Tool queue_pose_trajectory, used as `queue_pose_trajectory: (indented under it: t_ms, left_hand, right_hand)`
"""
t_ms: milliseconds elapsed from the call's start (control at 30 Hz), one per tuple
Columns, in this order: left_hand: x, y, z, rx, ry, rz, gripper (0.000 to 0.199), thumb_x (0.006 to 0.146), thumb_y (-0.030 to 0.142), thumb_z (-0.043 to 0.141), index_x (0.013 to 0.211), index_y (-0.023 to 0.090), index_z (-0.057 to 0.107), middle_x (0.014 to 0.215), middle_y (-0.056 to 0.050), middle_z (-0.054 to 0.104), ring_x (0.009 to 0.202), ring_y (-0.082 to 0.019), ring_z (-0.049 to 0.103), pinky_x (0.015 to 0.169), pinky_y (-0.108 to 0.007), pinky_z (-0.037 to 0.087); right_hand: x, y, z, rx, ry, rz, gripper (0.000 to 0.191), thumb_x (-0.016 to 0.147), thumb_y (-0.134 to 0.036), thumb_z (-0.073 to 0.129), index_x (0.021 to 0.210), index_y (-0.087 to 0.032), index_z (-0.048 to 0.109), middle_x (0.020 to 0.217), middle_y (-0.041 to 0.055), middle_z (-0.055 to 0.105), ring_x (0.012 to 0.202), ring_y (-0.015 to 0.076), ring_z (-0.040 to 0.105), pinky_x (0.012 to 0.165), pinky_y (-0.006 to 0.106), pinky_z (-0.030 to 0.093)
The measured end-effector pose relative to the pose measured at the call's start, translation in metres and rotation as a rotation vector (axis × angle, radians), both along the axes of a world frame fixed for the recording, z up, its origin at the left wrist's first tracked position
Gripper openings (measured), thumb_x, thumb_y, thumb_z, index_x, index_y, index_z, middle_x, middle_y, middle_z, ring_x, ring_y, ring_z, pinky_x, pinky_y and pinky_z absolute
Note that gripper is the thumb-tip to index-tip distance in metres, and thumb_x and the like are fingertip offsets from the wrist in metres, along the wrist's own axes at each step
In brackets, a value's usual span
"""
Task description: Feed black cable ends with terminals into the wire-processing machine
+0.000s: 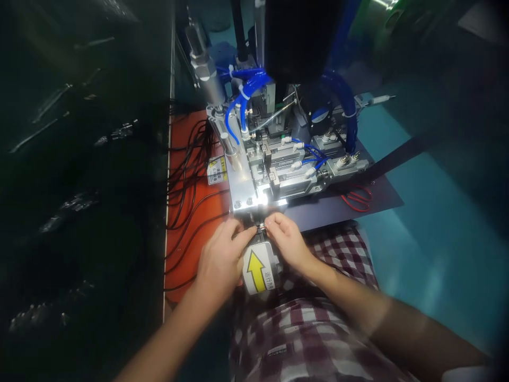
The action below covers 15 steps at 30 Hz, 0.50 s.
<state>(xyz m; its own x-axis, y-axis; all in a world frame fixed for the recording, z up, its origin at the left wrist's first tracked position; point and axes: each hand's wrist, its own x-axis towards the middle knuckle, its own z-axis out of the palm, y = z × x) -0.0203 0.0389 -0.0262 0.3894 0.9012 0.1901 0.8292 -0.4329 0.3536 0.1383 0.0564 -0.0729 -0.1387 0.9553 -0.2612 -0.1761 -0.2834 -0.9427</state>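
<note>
My right hand pinches at a small shiny metal part at the front of a narrow dark track. My left hand comes in from the other side, fingers curled and thumb tip reaching to the same spot. What lies between its fingertips is too small to make out. Just below the hands is a rounded housing with a white label that bears a yellow arrow pointing toward the machine. Right above the fingertips begins the bright metal block of the machine.
Pneumatic cylinders with blue air hoses stand beyond my hands. Black cables run over an orange surface on the left, near a yellow warning sticker. A red wire loop lies to the right. A checkered cloth covers my lap.
</note>
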Motion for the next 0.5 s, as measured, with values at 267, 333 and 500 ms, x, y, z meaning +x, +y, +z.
queue_pose_trajectory:
  t_ms: [267,333,500]
  left_hand:
    - [-0.044,-0.019,0.009,-0.124,-0.06,0.075,0.02,0.091,0.015,0.045,0.103,0.017,0.061,0.093,-0.005,0.066,0.083,-0.015,0.064,0.072,-0.025,0.053]
    - [-0.052,-0.009,0.013,-0.002,0.11,-0.096,0.025,0.092,0.012,0.039,0.1,0.016,0.063,0.093,-0.007,0.067,0.084,-0.017,0.063,0.072,-0.028,0.052]
    - [-0.049,0.007,0.012,0.322,0.481,-0.287,0.031,0.091,0.007,0.037,0.085,0.016,0.067,0.088,-0.01,0.07,0.071,-0.019,0.06,0.059,-0.031,0.047]
  right_hand:
    - [0.001,0.001,-0.002,0.014,0.065,0.027,0.038,0.08,-0.05,0.058,0.064,-0.022,0.038,0.054,-0.0091,0.03,0.049,0.0083,0.028,0.048,0.024,0.022]
    - [0.002,0.001,-0.002,0.023,0.058,0.031,0.038,0.08,-0.049,0.058,0.064,-0.021,0.038,0.054,-0.0089,0.03,0.049,0.0082,0.028,0.048,0.024,0.022]
    - [0.002,0.001,-0.002,0.052,0.015,0.036,0.036,0.082,-0.048,0.055,0.064,-0.021,0.038,0.054,-0.0088,0.031,0.049,0.0083,0.028,0.047,0.024,0.022]
